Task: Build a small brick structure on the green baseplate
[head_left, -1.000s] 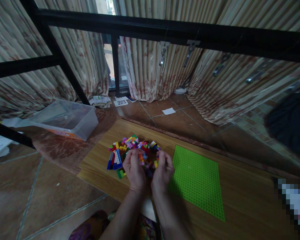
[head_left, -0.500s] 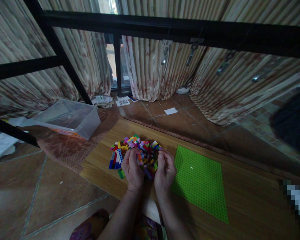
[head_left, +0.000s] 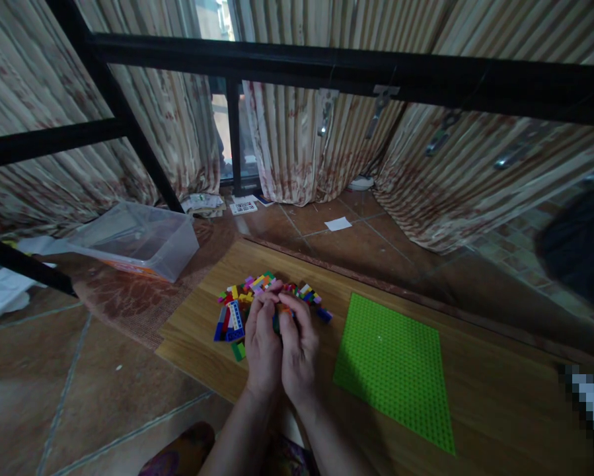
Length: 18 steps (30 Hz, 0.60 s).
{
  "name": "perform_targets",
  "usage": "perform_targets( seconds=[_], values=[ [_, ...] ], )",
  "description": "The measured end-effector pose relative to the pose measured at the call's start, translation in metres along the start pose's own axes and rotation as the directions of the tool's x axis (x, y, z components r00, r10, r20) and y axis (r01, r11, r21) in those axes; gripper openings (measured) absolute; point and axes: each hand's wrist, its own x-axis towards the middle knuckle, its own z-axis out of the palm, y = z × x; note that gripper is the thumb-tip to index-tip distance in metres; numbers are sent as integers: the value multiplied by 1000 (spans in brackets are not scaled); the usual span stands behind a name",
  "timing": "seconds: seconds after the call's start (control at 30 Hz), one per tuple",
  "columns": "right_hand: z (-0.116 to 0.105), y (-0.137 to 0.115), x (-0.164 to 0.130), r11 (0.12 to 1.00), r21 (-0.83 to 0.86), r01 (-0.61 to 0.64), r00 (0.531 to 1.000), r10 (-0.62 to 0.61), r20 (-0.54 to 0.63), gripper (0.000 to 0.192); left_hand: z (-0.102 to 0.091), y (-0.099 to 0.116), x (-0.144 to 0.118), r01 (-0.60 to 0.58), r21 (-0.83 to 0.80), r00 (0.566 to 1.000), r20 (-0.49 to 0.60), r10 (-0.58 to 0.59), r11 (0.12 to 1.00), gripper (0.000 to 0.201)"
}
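1. A clear plastic bin [head_left: 143, 239] sits on the floor to my left, well apart from my hands; I cannot tell what is inside.
2. A pile of coloured bricks [head_left: 257, 297] lies on the wooden board [head_left: 475, 396], left of the green baseplate [head_left: 393, 370].
3. My left hand [head_left: 261, 344] and right hand [head_left: 299, 350] press together over the pile's near edge, fingers curled narrow.
4. Small bricks show at my fingertips [head_left: 277, 297]; which hand grips them I cannot tell.
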Motion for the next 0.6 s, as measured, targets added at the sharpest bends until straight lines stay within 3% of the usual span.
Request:
perform_targets(
  seconds=[0.13,0.27,0.4,0.6],
  values=[
    [-1,-2,3,990,70,-122,988,128,-91,26,6,-4,-2,71,-294,997,-7,-76,953,6],
    [-8,-1,2,979,62,-193,978,197,-66,32,11,-2,-8,92,-385,995,-7,-103,918,3],
    [-16,4,2,988,3,-155,987,155,-39,30,16,3,-12,192,-495,977,19,-211,848,10],
    [-14,6,2,992,-83,-95,993,89,-77,28,15,3,-10,296,-633,945,86,-315,715,4]
  ],
)
